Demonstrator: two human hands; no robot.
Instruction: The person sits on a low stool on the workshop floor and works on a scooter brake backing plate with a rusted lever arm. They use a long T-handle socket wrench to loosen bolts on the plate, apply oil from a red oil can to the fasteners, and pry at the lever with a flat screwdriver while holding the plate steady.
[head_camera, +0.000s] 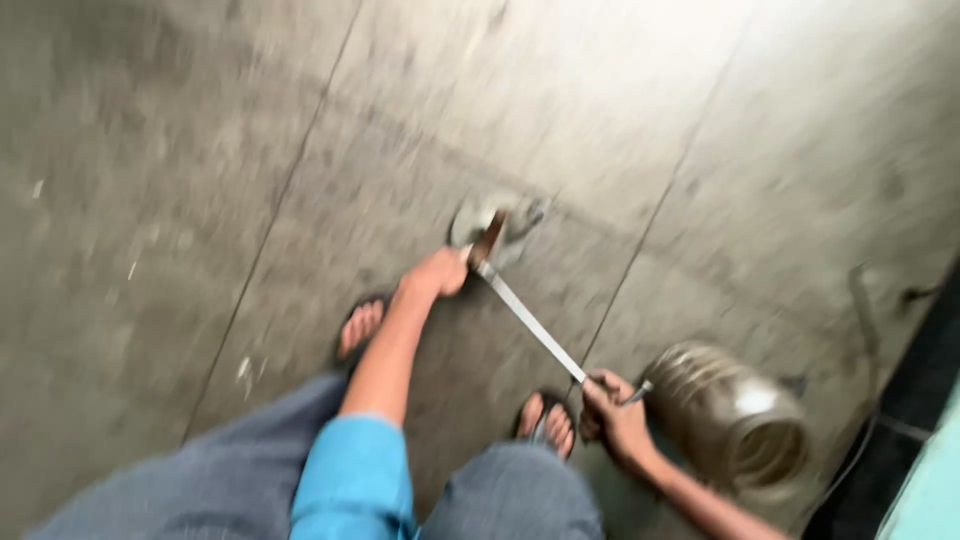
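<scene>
My right hand (615, 415) gripped the long grey metal bar (530, 325) at its near end; left hand (437, 272) clamped its far end on the concrete floor (200, 180). Best kept low, steady, pressed flat.

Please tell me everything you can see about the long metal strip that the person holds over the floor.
The strip is thin, flat and straight, silvery grey, and looks like metal. It runs slantwise above the grey floor, from upper left to lower right. The left hand grips its far end, where a brownish piece meets a pale patch on the floor. The right hand holds the near end, which sticks out past the fingers. The picture is blurred, so finer detail cannot be told.
</scene>
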